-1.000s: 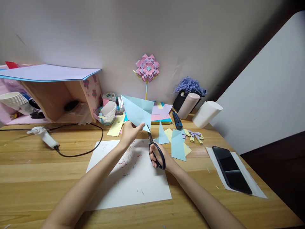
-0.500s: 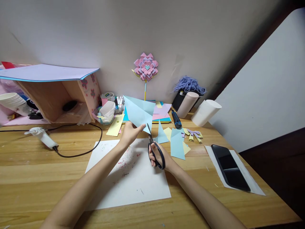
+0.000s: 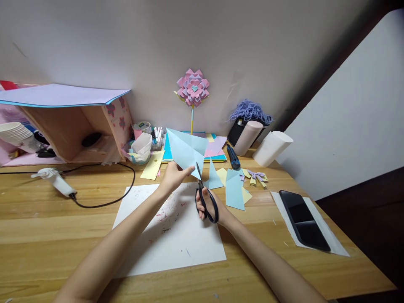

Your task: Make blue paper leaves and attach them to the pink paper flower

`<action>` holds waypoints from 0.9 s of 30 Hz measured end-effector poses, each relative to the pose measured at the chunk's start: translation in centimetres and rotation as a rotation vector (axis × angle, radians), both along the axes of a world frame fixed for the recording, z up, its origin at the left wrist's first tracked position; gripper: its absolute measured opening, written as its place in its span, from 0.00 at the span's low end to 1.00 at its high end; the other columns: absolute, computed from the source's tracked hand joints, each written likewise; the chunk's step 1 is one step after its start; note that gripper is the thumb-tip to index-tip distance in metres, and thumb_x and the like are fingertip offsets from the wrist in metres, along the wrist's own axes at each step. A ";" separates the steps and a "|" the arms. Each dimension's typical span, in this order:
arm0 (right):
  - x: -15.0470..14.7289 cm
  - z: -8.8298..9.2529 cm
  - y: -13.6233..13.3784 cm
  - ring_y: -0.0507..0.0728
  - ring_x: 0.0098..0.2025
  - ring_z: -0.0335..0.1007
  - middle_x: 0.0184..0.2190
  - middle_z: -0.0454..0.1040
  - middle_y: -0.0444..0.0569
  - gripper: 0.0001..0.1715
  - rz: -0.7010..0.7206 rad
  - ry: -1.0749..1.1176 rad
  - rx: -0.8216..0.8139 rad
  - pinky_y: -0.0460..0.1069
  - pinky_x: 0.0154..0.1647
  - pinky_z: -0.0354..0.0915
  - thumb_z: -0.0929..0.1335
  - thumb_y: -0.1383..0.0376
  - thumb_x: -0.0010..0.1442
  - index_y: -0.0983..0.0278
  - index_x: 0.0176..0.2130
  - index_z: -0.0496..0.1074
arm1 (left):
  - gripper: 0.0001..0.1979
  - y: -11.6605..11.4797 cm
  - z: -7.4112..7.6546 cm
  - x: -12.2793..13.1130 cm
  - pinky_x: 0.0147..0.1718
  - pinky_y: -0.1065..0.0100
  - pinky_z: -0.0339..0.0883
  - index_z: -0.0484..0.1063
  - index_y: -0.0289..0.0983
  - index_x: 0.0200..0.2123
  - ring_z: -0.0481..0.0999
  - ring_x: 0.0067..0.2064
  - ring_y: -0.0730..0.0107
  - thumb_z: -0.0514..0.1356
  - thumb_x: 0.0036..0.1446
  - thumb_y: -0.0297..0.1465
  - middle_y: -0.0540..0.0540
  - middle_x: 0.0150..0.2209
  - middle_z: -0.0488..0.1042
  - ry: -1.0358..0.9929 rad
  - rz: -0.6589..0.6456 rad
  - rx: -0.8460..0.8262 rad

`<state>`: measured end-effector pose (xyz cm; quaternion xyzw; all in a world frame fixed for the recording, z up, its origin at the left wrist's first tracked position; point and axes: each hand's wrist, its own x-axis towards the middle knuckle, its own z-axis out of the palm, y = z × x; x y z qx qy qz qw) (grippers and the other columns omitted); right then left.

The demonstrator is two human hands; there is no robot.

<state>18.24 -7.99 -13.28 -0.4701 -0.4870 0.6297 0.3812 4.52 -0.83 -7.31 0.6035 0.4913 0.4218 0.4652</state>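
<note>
My left hand (image 3: 174, 176) pinches the lower edge of a light blue sheet of paper (image 3: 186, 147), thumb on top, holding it raised above the table. Creases run across the sheet. My right hand (image 3: 210, 204) grips black-handled scissors (image 3: 212, 210), fingers through the loops. Their blades point away from me and lie at the sheet's lower corner, close to my left thumb. Beneath both hands is a white sheet (image 3: 195, 244) with red and dark marks. Just right of the scissors lie a blue paper triangle (image 3: 214, 176) and a blue paper rectangle (image 3: 235, 191).
A blue utility knife (image 3: 233, 157), a folded paper bow (image 3: 257, 177) and a phone (image 3: 304, 221) lie to the right. Behind stand a pink cylinder (image 3: 248, 139), a white roll (image 3: 273, 148) and a paper flower (image 3: 193, 87). A cardboard box (image 3: 118, 130) and a cable (image 3: 104, 206) are left.
The blue sheet and my left thumb have shifted slightly to the right. The scissors remain at the sheet's lower corner, nearly where they were.
</note>
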 end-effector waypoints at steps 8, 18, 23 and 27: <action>0.0 0.5 -0.1 0.48 0.10 0.59 0.10 0.53 0.33 0.36 -0.024 -0.048 0.012 0.41 0.10 0.55 0.58 0.33 0.42 0.62 0.27 0.56 | 0.12 0.1 -0.4 0.0 0.22 0.72 0.62 0.71 0.32 0.20 0.72 0.24 0.68 0.64 0.42 0.37 0.46 0.19 0.73 0.000 0.003 -0.014; -0.4 0.3 -0.1 0.47 0.10 0.58 0.10 0.52 0.32 0.37 -0.048 -0.043 -0.019 0.41 0.09 0.55 0.57 0.32 0.40 0.62 0.27 0.55 | 0.12 -0.3 0.3 0.2 0.25 0.71 0.64 0.71 0.32 0.23 0.72 0.24 0.69 0.65 0.40 0.35 0.47 0.19 0.73 -0.003 0.021 -0.070; -0.4 -0.2 0.1 0.49 0.10 0.60 0.10 0.54 0.34 0.39 -0.059 -0.016 -0.017 0.42 0.10 0.56 0.55 0.31 0.40 0.63 0.27 0.56 | 0.10 -0.6 0.4 0.5 0.25 0.71 0.64 0.71 0.31 0.23 0.72 0.25 0.69 0.65 0.40 0.34 0.47 0.20 0.73 -0.014 0.003 -0.092; -0.4 0.1 0.1 0.48 0.09 0.57 0.10 0.52 0.32 0.37 -0.078 -0.030 -0.021 0.41 0.09 0.55 0.58 0.32 0.40 0.62 0.28 0.55 | 0.10 -0.6 0.3 0.6 0.25 0.70 0.65 0.71 0.31 0.22 0.72 0.25 0.68 0.65 0.40 0.34 0.46 0.20 0.73 -0.034 0.002 -0.098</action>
